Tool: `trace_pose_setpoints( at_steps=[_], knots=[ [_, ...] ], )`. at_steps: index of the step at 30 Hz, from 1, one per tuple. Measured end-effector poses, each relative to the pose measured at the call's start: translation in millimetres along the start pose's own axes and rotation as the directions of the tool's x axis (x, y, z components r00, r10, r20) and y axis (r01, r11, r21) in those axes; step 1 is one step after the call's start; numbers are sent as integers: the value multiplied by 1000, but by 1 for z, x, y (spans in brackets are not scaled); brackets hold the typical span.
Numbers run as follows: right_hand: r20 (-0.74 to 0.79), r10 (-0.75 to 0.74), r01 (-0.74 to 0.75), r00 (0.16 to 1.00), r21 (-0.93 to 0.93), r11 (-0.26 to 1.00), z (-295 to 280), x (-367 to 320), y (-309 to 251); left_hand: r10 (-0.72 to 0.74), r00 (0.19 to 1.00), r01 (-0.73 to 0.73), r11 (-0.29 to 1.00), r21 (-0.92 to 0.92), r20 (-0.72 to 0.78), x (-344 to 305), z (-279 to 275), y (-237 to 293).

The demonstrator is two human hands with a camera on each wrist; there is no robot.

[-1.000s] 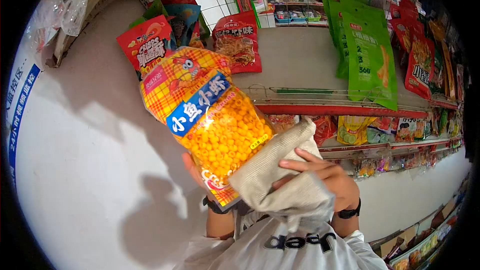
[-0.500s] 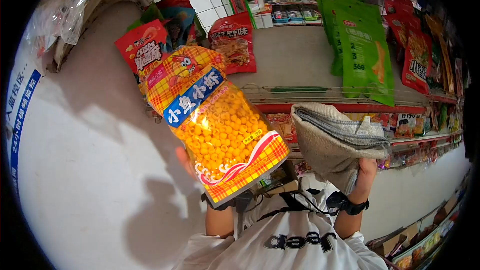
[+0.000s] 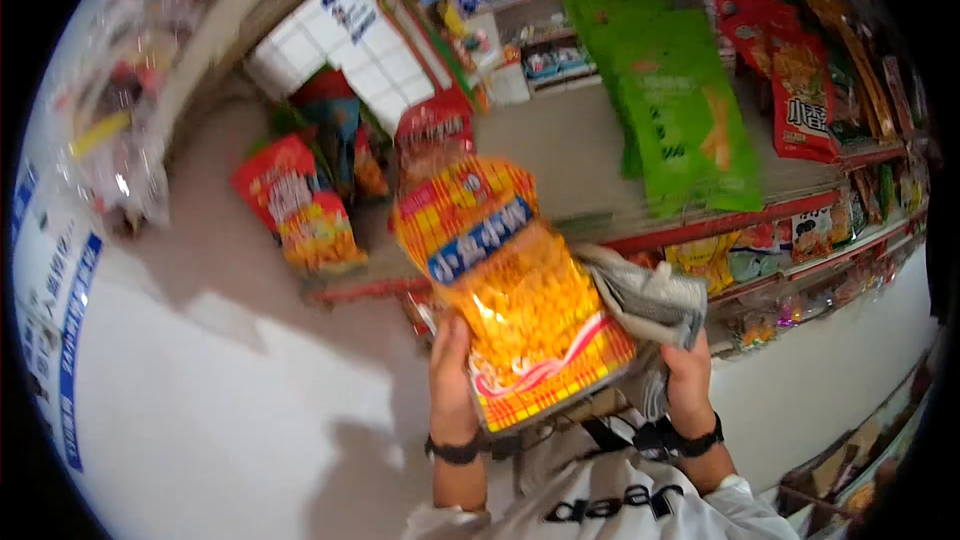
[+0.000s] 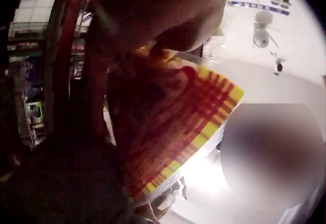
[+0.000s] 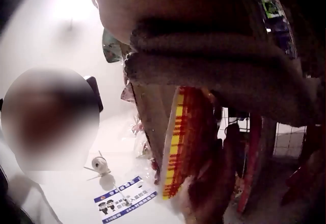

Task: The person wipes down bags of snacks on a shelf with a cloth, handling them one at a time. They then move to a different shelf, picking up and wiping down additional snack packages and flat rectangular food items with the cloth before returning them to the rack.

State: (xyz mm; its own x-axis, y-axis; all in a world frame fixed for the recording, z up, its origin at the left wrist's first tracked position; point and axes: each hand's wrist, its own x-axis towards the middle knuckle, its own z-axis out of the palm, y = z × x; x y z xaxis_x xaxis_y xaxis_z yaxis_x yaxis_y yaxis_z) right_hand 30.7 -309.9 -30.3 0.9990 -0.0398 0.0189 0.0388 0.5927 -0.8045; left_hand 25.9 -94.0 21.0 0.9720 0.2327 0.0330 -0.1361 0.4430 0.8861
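Note:
In the head view, my left hand (image 3: 453,380) grips the lower left edge of a yellow snack bag (image 3: 520,340), which is clear in front and full of small puffed rings. Its front faces up. My right hand (image 3: 688,380) holds a folded grey-beige cloth (image 3: 650,302) beside the bag's right edge. The cloth overlaps that edge in this view. Dark in the right wrist view, the cloth (image 5: 214,63) spreads across the top, with the bag (image 5: 175,147) below it. The left wrist view has the bag's checked bottom end (image 4: 204,117) under my hand (image 4: 168,10).
A shelf (image 3: 560,165) with a red front edge lies just beyond the bag. Red snack packets (image 3: 295,200) stand at its left, and tall green packets (image 3: 685,110) at its right. Plastic-wrapped goods (image 3: 120,140) hang at the upper left, near a white wall (image 3: 220,380).
The cloth was over the bag's lower part, then lifted away right, and is now back close to the bag's right edge. The bag has shifted right and down in the head view, which has also turned.

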Motion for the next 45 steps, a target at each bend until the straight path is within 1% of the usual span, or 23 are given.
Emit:
trace_pose_setpoints(
  at_steps=[2, 4, 6, 11, 12, 14, 15, 18, 20, 21, 22, 25, 26, 27, 29, 31, 34, 37, 39, 40, 41, 43, 45],
  knots=[
    [2, -30, 30, 1000, -42, 999, 2, -2, -11, 4, 995, -8, 999, 41, 95, 9, -9, -2],
    [169, -29, 55, 985, -147, 988, -4, 0, -18, -47, 982, 40, 998, 39, 182, 7, -11, -2],
    [255, 18, -11, 967, -28, 1000, -6, 0, -23, -64, 973, 50, 996, 68, 222, 8, 0, -2],
    [332, -50, 103, 942, -146, 984, -33, 7, -46, 54, 992, -66, 992, 110, 115, 12, 35, 8],
    [386, 9, 74, 923, -199, 977, -41, 10, -55, 64, 994, -74, 991, 110, 91, 14, 42, 14],
    [475, 118, 28, 872, -288, 957, -54, 17, -70, 244, 967, -249, 967, 63, 76, 25, 51, 27],
    [543, 1, 143, 840, -223, 964, -58, 20, -76, 275, 960, -279, 959, 59, 58, 30, 58, 37],
    [634, 42, 55, 772, -132, 990, -86, 25, -85, 279, 960, -279, 947, 160, 22, 57, 87, 65],
    [718, 16, 217, 696, -231, 948, -104, 30, -92, 281, 959, -240, 864, 442, -29, 84, 100, 80],
    [756, 4, 307, 654, -271, 912, -111, 34, -97, 245, 969, -234, 887, 399, 24, 107, 93, 85],
    [733, -8, 311, 680, -278, 909, -118, 32, -107, 215, 973, -229, 907, 353, 79, 133, 84, 84],
    [717, -83, 427, 692, -313, 848, -137, 29, -128, 188, 967, -253, 807, 533, 173, 185, 83, 88],
    [615, -5, 211, 789, -264, 941, -141, 24, -133, 148, 923, -376, 542, 751, 355, 202, 60, 84],
    [580, -59, 272, 812, -287, 918, -148, 24, -132, 34, 865, -495, 209, 843, 500, 222, 31, 81],
    [529, -138, 358, 837, -339, 870, -163, 26, -133, -148, 909, -417, -310, 854, 390, 233, 41, 78],
    [492, -176, 399, 853, -397, 827, -174, 27, -137, -70, 997, -18, -611, 792, -31, 228, 96, 61],
    [519, -192, 414, 833, -355, 838, -184, 28, -139, -174, 972, -170, -80, 982, 155, 209, 109, 67],
    [552, -120, 405, 825, -430, 807, -183, 23, -147, -276, 832, -551, -319, 771, 481, 218, 97, 77],
    [560, -104, 386, 822, -412, 826, -181, 20, -144, -319, 846, -506, -231, 831, 427, 250, 48, 75],
    [564, -100, 378, 820, -403, 834, -179, 18, -143, -339, 852, -478, -189, 858, 400, 266, 24, 74],
    [567, -75, 349, 820, -392, 851, -174, 16, -147, -404, 912, -180, -552, 814, -72, 278, 43, 74],
    [574, -36, 329, 818, -416, 848, -177, 12, -143, -182, 887, 87, -836, 542, -424, 270, 54, 76],
    [589, -3, 322, 808, -437, 840, -173, 13, -149, 11, 977, 134, -809, 572, -213, 225, 51, 84]
  ],
)
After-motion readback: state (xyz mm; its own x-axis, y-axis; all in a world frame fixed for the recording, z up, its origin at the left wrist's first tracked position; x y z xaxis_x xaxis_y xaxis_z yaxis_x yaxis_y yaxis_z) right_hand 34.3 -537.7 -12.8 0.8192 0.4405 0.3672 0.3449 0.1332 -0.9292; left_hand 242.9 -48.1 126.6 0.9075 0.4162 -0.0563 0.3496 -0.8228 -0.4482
